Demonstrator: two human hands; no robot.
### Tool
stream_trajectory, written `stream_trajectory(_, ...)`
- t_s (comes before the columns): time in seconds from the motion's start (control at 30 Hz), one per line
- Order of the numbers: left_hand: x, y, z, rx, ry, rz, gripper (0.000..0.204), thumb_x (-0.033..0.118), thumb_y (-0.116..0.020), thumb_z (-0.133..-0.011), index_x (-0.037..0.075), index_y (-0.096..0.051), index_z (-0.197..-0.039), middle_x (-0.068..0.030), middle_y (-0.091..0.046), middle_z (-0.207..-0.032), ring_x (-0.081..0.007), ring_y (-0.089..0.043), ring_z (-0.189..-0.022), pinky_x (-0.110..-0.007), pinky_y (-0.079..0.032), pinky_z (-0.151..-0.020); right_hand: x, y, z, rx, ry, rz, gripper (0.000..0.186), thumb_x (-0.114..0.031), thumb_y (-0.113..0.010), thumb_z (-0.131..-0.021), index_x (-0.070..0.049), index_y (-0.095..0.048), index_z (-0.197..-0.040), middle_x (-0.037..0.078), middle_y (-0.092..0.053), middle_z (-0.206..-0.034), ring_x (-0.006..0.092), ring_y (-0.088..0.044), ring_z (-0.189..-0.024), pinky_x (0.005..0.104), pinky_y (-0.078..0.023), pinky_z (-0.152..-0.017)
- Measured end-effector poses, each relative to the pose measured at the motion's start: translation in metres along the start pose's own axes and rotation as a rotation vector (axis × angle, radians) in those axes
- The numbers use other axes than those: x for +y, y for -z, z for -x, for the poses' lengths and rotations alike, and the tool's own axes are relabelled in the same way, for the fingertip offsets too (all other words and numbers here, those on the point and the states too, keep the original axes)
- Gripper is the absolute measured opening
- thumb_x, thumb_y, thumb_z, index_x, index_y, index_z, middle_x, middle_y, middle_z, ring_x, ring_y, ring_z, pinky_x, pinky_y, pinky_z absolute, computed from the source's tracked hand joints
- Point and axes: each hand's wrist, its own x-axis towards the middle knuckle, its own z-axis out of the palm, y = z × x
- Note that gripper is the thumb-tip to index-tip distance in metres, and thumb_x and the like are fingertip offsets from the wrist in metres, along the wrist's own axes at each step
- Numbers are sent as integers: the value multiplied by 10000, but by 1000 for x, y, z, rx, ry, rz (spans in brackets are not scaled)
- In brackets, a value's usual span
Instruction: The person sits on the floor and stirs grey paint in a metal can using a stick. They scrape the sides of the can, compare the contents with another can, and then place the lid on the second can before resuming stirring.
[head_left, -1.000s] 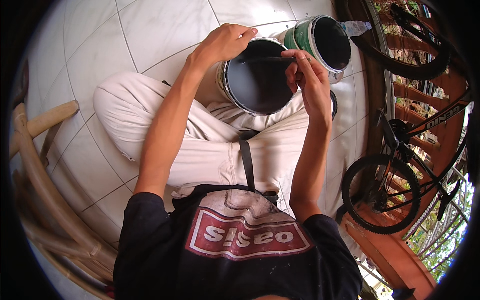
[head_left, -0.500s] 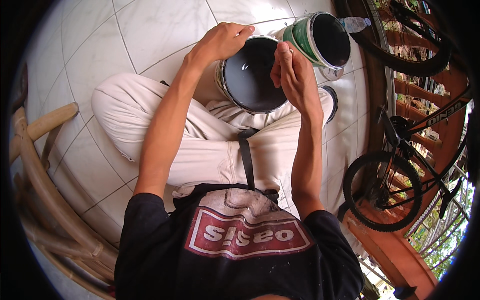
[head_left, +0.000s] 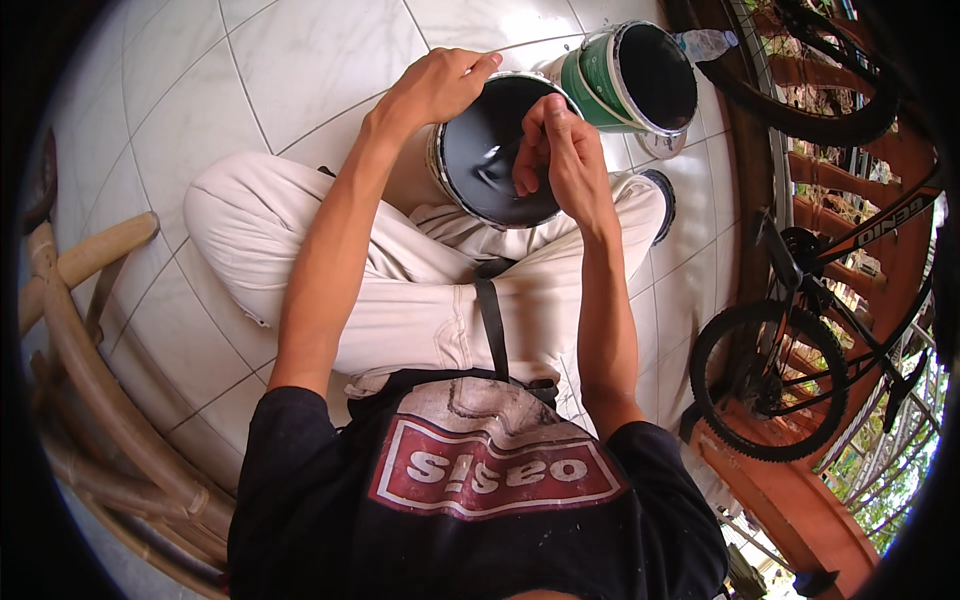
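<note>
A bucket of dark grey paint [head_left: 478, 160] stands between my crossed legs, its rim smeared with paint. My left hand [head_left: 448, 84] is closed at the bucket's far-left rim, gripping it, the fingertips out of sight. Over the right side of the paint hangs my right hand [head_left: 562, 158], thumb up and fingers curled. Whatever it grips is hidden behind the hand. Streaks shine on the paint's surface beside those fingers. Just beyond, to the right, a second bucket, white and green [head_left: 592, 82], leans toward me with a dark inside.
A clear plastic bottle [head_left: 706, 45] lies past the second bucket. Along the right are a bicycle [head_left: 770, 380] and an orange railing [head_left: 825, 215]. Bamboo furniture [head_left: 110, 385] stands at the left. White tiles [head_left: 330, 50] cover the floor.
My right hand has moved left and slightly down over the paint, and the streaks on the surface have shifted. My left hand stays at the rim.
</note>
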Motion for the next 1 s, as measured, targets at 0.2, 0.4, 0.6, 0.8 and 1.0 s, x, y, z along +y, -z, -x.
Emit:
stream_trajectory(0.2,-11,-7,0,70,-45,17,601,491,-503,-1153,-36,-719,-962,-228,-656,-731,-365,-592,-681,-486,-522,-766,-12,9,-2,30,-27,301,580,-533,-411,-1213,-90,-517,-855,12,-517,-621,105,-489,-537,289,-404,-523)
stream_trajectory(0.4,-7,-2,-3,9,-18,-26,615,500,-496,-1155,-39,-708,-947,-223,-656,-730,-371,-601,-682,-485,-527,-767,-36,7,17,87,-97,751,445,-437,-563,-1178,-79,-799,-1057,66,-611,-683,169,-594,-592,365,-475,-613)
stream_trajectory(0.6,-5,-2,-3,2,10,-37,564,488,-510,-1151,-24,-739,-1090,-207,-648,-730,-297,-577,-692,-438,-521,-759,1,16,18,147,-14,169,397,-322,-581,-1188,24,-775,-1175,99,-720,-1074,121,-726,-850,291,-582,-811)
stream_trajectory(0.8,-6,-1,-4,-16,9,-29,540,464,-518,-1149,-20,-758,-1153,-214,-664,-753,-249,-593,-718,-411,-522,-766,16,-13,7,97,232,-103,351,-249,-539,-1204,58,-710,-1191,119,-749,-1112,203,-784,-983,320,-616,-892)
stream_trajectory(1.0,-14,-5,-4,28,-33,15,536,458,-516,-1155,-16,-706,-994,-207,-643,-740,-329,-557,-687,-458,-516,-760,-1,5,-3,194,342,409,396,-324,-523,-1211,-3,-667,-1029,70,-653,-821,137,-612,-720,327,-511,-675)
